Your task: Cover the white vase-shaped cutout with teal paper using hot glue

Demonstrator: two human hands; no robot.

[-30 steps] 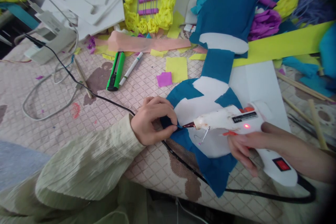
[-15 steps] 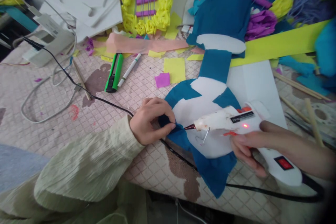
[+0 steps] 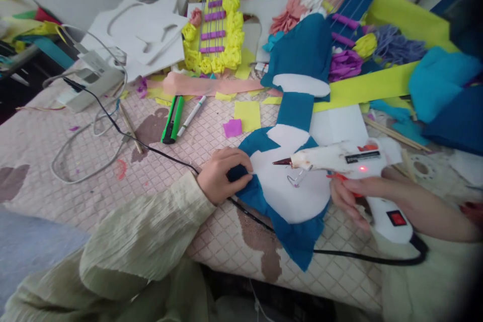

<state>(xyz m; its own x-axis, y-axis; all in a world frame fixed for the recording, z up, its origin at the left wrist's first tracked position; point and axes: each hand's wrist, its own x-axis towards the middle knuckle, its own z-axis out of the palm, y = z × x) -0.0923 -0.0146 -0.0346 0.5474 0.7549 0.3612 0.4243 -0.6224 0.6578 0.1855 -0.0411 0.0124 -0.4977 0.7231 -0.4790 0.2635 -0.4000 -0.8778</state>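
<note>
My right hand (image 3: pixel 354 198) is wrapped round a white glue gun (image 3: pixel 339 157) with a lit red light and a red switch. Its dark nozzle points left, over the white face of a cutout shape (image 3: pixel 298 191). Blue crepe paper (image 3: pixel 298 241) is folded round that shape's edges, with a pointed flap hanging at the front. With thumb and fingers, my left hand (image 3: pixel 223 175) pinches the blue paper at the left edge. The nozzle tip is apart from my left fingers. A blue neck-like strip (image 3: pixel 296 110) joins the shape to a wider blue part behind.
A green utility knife (image 3: pixel 172 119) and a white marker (image 3: pixel 192 115) lie left of centre. At the back left is a power strip (image 3: pixel 90 83). The gun's black cord (image 3: pixel 358 255) crosses the front. Yellow and blue guitar-like crafts (image 3: pixel 217 35) and wooden sticks (image 3: pixel 396 133) stand around.
The glue gun's nozzle has drawn away from my left fingertips and the blue edge, up over the white face. My left hand still pinches the edge. The view has tilted up.
</note>
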